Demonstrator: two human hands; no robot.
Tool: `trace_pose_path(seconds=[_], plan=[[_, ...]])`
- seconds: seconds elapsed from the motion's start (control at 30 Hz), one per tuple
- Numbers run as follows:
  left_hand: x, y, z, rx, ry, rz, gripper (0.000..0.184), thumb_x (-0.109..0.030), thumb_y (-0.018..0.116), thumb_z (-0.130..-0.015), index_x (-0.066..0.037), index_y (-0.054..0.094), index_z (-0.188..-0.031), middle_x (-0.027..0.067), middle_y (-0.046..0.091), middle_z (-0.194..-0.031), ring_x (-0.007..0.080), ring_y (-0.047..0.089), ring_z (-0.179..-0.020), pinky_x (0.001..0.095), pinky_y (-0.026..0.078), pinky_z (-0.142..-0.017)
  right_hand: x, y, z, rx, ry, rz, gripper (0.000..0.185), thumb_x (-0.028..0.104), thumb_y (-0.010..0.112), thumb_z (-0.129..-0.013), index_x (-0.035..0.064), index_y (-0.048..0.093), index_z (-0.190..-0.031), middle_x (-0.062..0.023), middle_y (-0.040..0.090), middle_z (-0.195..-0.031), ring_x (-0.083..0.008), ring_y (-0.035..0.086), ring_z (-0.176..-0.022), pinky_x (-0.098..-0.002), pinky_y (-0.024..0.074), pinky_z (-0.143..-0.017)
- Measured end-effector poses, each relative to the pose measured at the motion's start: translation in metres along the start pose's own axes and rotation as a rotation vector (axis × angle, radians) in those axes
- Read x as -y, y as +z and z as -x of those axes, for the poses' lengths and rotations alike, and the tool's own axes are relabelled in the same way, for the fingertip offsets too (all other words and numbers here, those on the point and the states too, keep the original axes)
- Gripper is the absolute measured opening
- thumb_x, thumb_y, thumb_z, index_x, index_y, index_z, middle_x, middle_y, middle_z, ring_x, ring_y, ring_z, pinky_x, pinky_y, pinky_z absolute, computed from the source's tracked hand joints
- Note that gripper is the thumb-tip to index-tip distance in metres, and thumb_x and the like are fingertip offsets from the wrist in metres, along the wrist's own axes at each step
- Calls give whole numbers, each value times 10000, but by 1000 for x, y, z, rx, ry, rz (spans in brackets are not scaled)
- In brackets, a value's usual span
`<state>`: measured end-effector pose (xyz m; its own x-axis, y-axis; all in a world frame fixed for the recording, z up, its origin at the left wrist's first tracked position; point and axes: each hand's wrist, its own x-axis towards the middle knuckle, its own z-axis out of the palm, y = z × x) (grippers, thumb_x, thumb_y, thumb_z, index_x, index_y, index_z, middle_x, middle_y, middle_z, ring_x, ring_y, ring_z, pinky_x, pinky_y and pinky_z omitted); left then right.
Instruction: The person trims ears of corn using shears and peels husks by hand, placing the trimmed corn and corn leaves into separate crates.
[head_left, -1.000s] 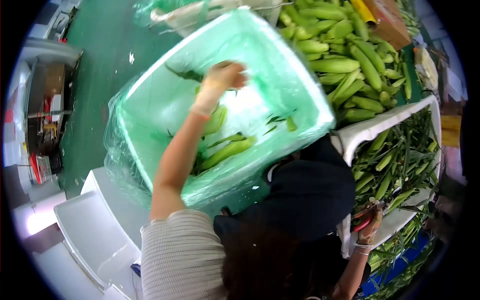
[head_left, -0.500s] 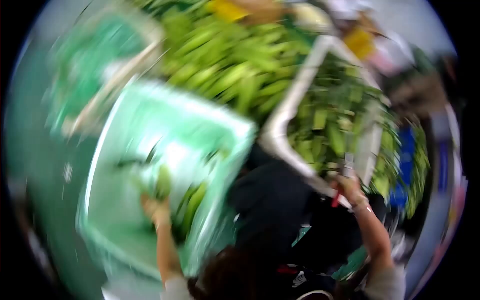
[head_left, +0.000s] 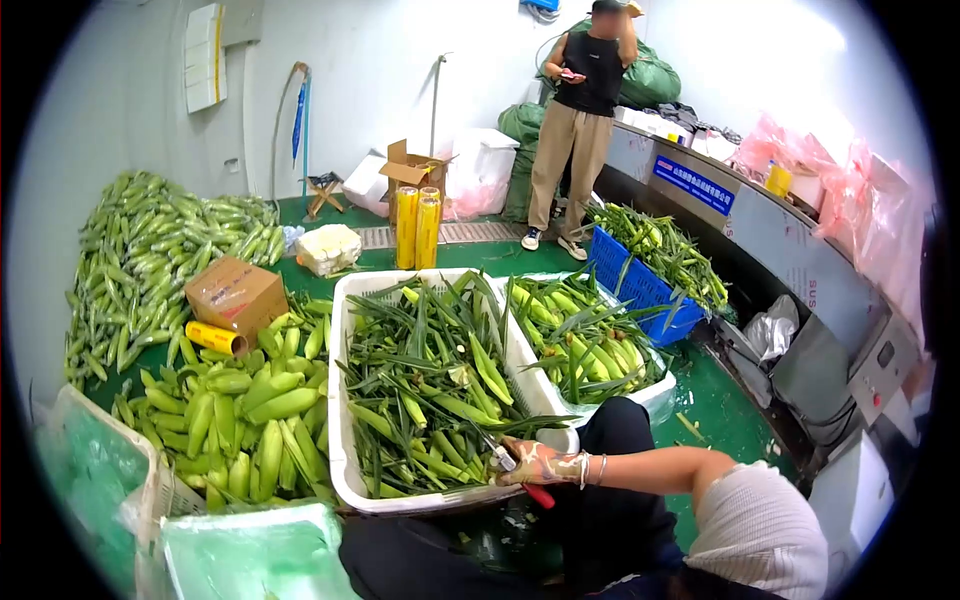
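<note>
My right hand point(head_left: 545, 463), with bands at its wrist, is closed around a red-handled knife point(head_left: 505, 458). The blade points up and left over the front right corner of a white crate point(head_left: 345, 440). Green-husked corn point(head_left: 440, 405) with long leaves fills that crate. My left hand is out of view. At the lower left stands an open box with a pale green inside point(head_left: 255, 550); only its upper part shows.
Husked-green cobs point(head_left: 270, 400) are heaped left of the crate, beside a cardboard box point(head_left: 237, 300) and yellow rolls point(head_left: 215, 338). A second white crate point(head_left: 655, 388) and a blue crate point(head_left: 630, 285) hold more corn. A person point(head_left: 585, 110) stands at the back.
The view has swung up and steadied. My left hand, earlier inside the pale green box by a cob, has left the view. My right hand still holds the knife by the white crate.
</note>
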<state>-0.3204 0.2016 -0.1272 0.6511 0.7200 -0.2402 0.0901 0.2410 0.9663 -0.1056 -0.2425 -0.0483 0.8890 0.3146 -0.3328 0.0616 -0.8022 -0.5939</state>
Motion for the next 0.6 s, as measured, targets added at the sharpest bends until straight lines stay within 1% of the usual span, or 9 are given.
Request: trace_pose_path(seconds=[0.07, 0.13, 0.17, 0.2, 0.3, 0.4, 0.47, 0.53, 0.6], plan=[[-15, 5, 6, 23, 83, 83, 743, -416, 496, -919, -139, 81, -1469, 140, 299, -1458, 246, 361, -1290, 372, 457, -935, -23, 5, 3, -84, -79, -43, 669, 469, 678, -713, -50, 464, -1077, -240, 581, -982, -345, 572, -921, -392, 449, -788], [-23, 12, -27, -335, 431, -614, 404, -190, 528, -918, -51, 467, -1293, 141, 558, -1212, 225, 589, -963, 310, 483, -831, -29, 6, 14, -112, -94, -145, 639, 441, 696, -721, -38, 470, -1079, -235, 578, -980, -338, 570, -911, -399, 445, -790], [-5, 6, -96, -290, 435, -117, 512, -218, 503, -929, 48, 362, -1343, 176, 457, -1337, 259, 506, -1132, 345, 396, -980, -29, 4, 18, -103, -64, -130, 628, 442, 696, -721, -27, 477, -1077, -230, 578, -979, -329, 569, -903, -398, 444, -789], [-47, 58, -78, -417, 606, -268, 501, -234, 539, -919, 37, 406, -1319, 163, 492, -1305, 245, 514, -1108, 345, 397, -967, -24, 4, 23, -91, -39, -120, 618, 443, 696, -722, -16, 484, -1075, -225, 577, -979, -320, 567, -895, -396, 444, -787], [-129, 195, -54, -153, 753, -188, 458, -169, 593, -880, 49, 467, -1262, 189, 535, -1245, 280, 528, -1096, 345, 402, -947, 12, -12, 44, -48, 50, -70, 625, 428, 721, -696, 4, 476, -1084, -192, 614, -900, -299, 603, -861, -383, 464, -763], [-170, 264, -26, 718, 753, -382, 654, -136, 627, -823, 14, 311, -1375, 192, 411, -1364, 281, 410, -1244, 374, 316, -1027, 18, -19, 57, -25, 81, -3, 676, 474, 716, -684, -8, 472, -1090, -212, 619, -901, -342, 609, -847, -396, 469, -750], [-175, 258, -11, 848, 744, -276, 781, -144, 641, -793, -13, 203, -1427, 180, 312, -1431, 282, 330, -1305, 407, 278, -1050, 18, -22, 63, -52, 44, 125, 709, 473, 723, -686, -30, 446, -1101, -208, 623, -881, -324, 615, -836, -388, 481, -747], [-152, 214, -18, 699, 731, 13, 871, -444, 611, -792, -63, 184, -1449, 113, 255, -1473, 316, 363, -1273, 446, 312, -1022, 11, -25, 66, -33, 90, 130, 708, 503, 723, -679, -20, 462, -1078, -205, 619, -871, -328, 616, -844, -393, 478, -750], [-100, 149, -41, 339, 625, 186, 876, -523, 594, -749, -34, 279, -1403, 147, 339, -1416, 311, 402, -1229, 434, 329, -983, -3, -16, 66, -73, 142, 92, 675, 503, 721, -682, -3, 480, -1058, -194, 615, -871, -323, 613, -847, -389, 472, -754]])
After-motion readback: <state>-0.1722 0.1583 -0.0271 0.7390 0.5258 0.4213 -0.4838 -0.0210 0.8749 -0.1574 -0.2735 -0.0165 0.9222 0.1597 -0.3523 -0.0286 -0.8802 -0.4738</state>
